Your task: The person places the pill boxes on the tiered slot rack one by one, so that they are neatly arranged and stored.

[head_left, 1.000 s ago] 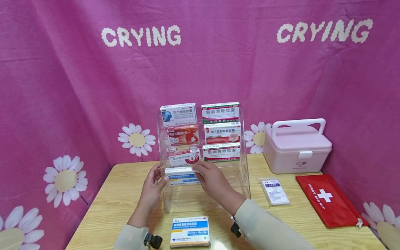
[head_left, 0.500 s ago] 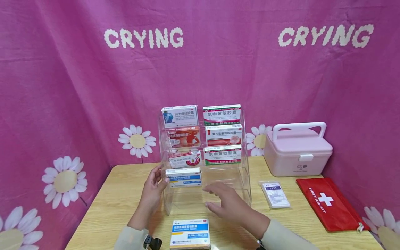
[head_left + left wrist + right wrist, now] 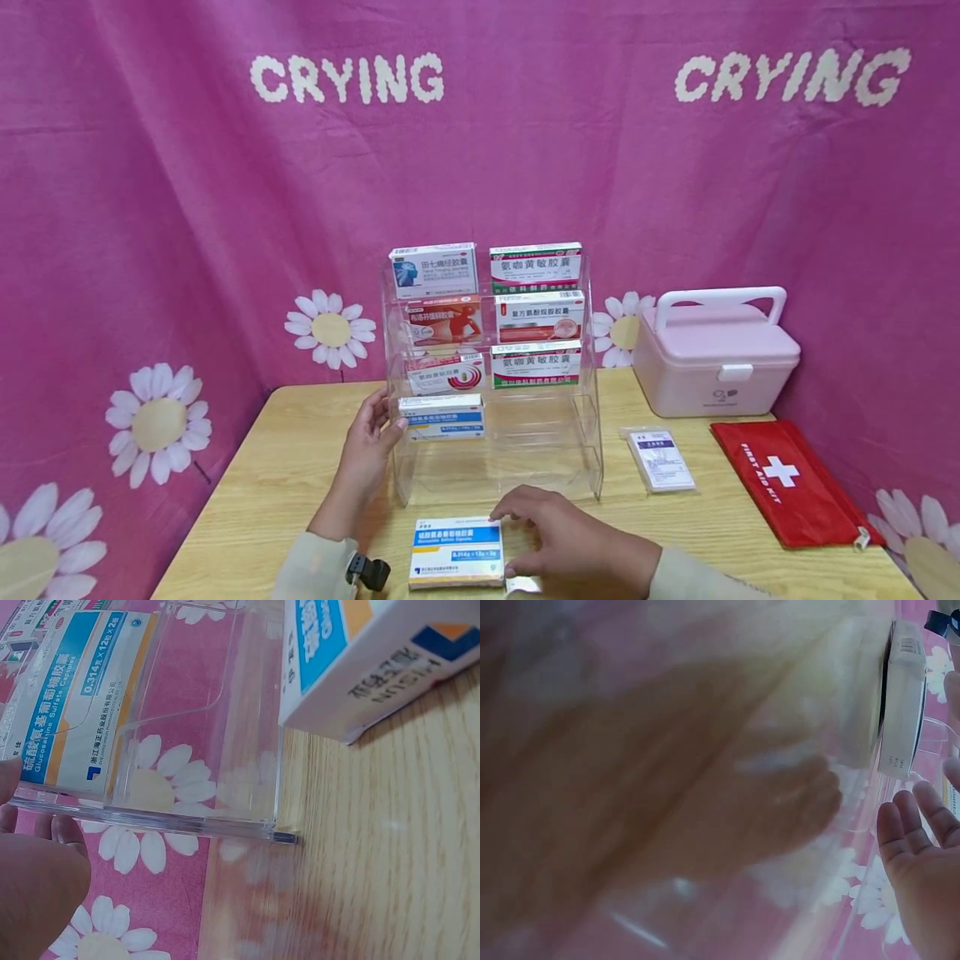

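Note:
My left hand [image 3: 363, 450] grips the left side panel of a clear tiered display rack [image 3: 491, 475], thumb in front and fingers behind. In the left wrist view, that hand [image 3: 37, 892] straddles the panel's edge. A blue-and-white glucosamine capsule box [image 3: 444, 423] stands in the rack beside the thumb. A similar medicine box [image 3: 456, 552] lies face up on the table before the rack. At its right edge, my right hand [image 3: 577, 542] is spread, with fingertips by the upper corner and thumb by the lower. The right wrist view shows the fingers extended near the box's end [image 3: 904, 705].
Several medicine boxes fill the upper tiers, including an orange one [image 3: 444, 322] and a red-and-white one [image 3: 538, 318]. To the right lie a bagged white packet [image 3: 662, 461] and a red first aid pouch [image 3: 787, 483]. A pink medicine case [image 3: 716, 367] stands behind them.
My right hand let go of the box in the rack and moved down and toward me to the box on the table. My left hand stays on the rack's side.

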The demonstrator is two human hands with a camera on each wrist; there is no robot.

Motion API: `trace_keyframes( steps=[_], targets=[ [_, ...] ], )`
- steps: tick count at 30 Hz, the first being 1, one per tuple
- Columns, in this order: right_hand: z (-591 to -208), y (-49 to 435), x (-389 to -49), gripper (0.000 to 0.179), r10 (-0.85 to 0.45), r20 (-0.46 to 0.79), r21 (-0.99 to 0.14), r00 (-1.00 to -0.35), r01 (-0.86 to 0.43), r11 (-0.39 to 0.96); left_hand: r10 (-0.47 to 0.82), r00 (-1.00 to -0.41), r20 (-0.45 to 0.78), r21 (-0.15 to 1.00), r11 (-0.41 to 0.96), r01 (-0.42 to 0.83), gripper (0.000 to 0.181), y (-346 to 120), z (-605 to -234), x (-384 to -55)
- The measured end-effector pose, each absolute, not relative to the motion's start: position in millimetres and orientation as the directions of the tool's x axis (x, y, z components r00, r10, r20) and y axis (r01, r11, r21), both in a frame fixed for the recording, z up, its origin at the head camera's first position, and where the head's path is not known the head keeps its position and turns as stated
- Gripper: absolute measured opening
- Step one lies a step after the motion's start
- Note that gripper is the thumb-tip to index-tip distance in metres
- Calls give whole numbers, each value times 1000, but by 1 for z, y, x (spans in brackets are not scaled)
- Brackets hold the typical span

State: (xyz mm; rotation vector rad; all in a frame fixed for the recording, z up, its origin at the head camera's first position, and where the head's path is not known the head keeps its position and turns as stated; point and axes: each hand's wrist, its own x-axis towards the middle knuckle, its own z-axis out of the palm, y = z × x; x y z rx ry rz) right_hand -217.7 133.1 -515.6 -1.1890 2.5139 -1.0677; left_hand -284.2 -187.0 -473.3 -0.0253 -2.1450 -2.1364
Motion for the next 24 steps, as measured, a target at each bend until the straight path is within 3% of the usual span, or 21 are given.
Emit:
trace_keyframes(
  steps=[6, 16, 24],
  targets=[
    [-517, 131, -221, 59, -715, 167, -603, -678, -645, 470, -73, -992, 104, 995, 8, 104, 62, -185, -472, -286],
    [-515, 125, -221, 67, -706, 127, -617, -697, -612, 494, -80, -992, 97, 995, 6, 97, 62, -185, -473, -285],
    [-520, 116, -219, 75, -694, -12, -658, -720, -517, 547, -82, -992, 93, 996, 12, 92, 62, -185, -474, -285]
  ],
)
